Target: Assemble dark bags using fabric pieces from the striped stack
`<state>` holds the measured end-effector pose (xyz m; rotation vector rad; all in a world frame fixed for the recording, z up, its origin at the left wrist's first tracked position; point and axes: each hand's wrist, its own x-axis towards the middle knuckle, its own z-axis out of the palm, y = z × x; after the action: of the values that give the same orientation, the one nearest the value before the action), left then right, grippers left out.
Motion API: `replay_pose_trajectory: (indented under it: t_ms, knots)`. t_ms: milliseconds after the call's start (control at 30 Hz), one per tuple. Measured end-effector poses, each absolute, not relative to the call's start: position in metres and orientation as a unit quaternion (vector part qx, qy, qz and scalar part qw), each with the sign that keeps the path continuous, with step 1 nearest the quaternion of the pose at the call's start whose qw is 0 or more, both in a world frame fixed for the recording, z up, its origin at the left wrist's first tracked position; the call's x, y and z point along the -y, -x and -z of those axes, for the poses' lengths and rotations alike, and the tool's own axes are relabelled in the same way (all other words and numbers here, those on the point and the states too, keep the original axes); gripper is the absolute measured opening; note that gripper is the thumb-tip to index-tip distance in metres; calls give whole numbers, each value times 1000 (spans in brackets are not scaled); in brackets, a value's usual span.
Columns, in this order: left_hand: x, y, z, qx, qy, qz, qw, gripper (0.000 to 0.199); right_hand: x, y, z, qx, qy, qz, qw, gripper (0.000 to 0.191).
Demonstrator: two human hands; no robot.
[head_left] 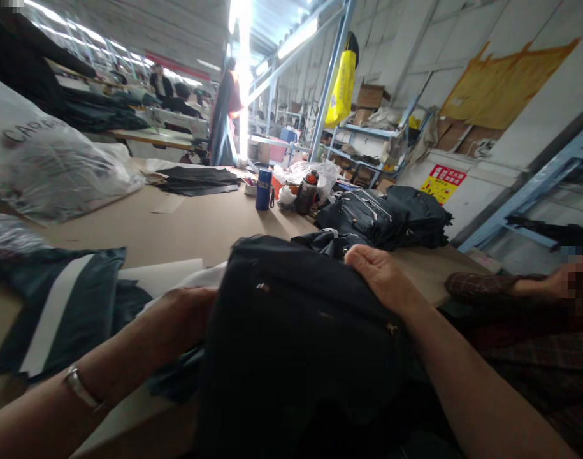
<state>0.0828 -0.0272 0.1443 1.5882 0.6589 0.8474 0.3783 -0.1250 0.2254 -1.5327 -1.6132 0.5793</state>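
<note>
A dark fabric piece (301,344) with a zipper and small metal pulls hangs upright in front of me, over the table's near edge. My left hand (188,315), below a silver bracelet on the wrist, grips its left side; the fingertips are hidden behind the cloth. At its upper right edge, my right hand (374,274) is closed on the cloth. Left of my left hand lies dark green fabric (76,306) with a white stripe. Behind my right hand is a pile of dark zippered pieces (381,213).
On the brown table (209,223) stand a blue bottle (263,190) and a dark bottle (307,192). A large plastic bag (57,153) fills the left side. Dark flat pieces (198,180) lie farther back. A person in a plaid sleeve (482,285) is close on the right.
</note>
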Motion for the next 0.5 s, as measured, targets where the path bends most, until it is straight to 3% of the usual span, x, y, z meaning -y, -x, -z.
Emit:
replay_pose_trajectory:
  t_ms: [67,133,300,400,500]
  knots:
    - [25,-80,-137,-280,-554,-325,714,26,117,-418,-233,587,651,-157,455,36]
    - [23,-78,-130,-315,-443,-312,779,38,108,-461,-232,528,686,-109,488,35]
    - [14,-65,-117,-406,-459,-325,720,39,105,-538,-208,448,791,71,411,32]
    - [-5,-51,-110,-472,-590,-324,569,29,107,-526,-191,531,753,239,307,42]
    - [-32,-40,-104,-561,-730,-244,304,31,110,-467,-170,686,647,261,207,42]
